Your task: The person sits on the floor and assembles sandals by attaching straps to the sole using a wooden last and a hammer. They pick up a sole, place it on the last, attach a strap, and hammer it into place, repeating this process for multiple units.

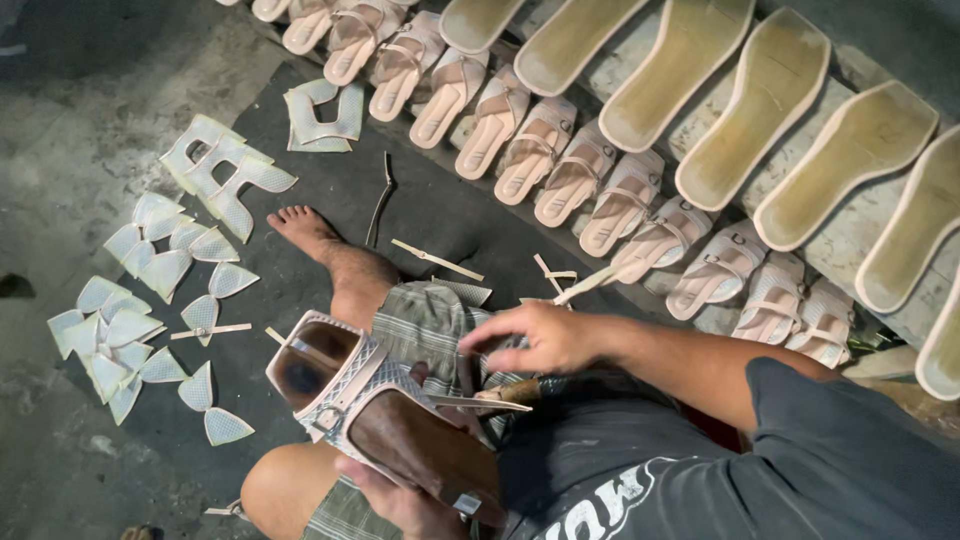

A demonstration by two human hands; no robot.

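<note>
— What has the person got in the lap?

— A brown shoe last wrapped in a pale pink strapped sandal upper, lying across the near knee with its toe pointing far and left. The left hand grips it from underneath at the near end; the fingers curl round the heel, clamped on it.

— And the other hand?

— The right hand hangs just above the lap, right of the last. Its fingers are bunched together, thumb against fingertips. It seems to pinch a thin pale strip that runs away to the far right, though I cannot tell for sure that it is gripped. Below that hand a wooden-handled tool lies on the checked shorts.

— What is round about on the floor?

— To the left, on the grey concrete floor, pale mesh triangular cut pieces lie scattered in small heaps. A bare foot rests on a dark mat, with loose thin strips just beside it. Farther off, a row of finished pink strapped sandal uppers on lasts runs from far left to near right, and behind them a row of tan shoe soles with pale rims leans side by side.
</note>
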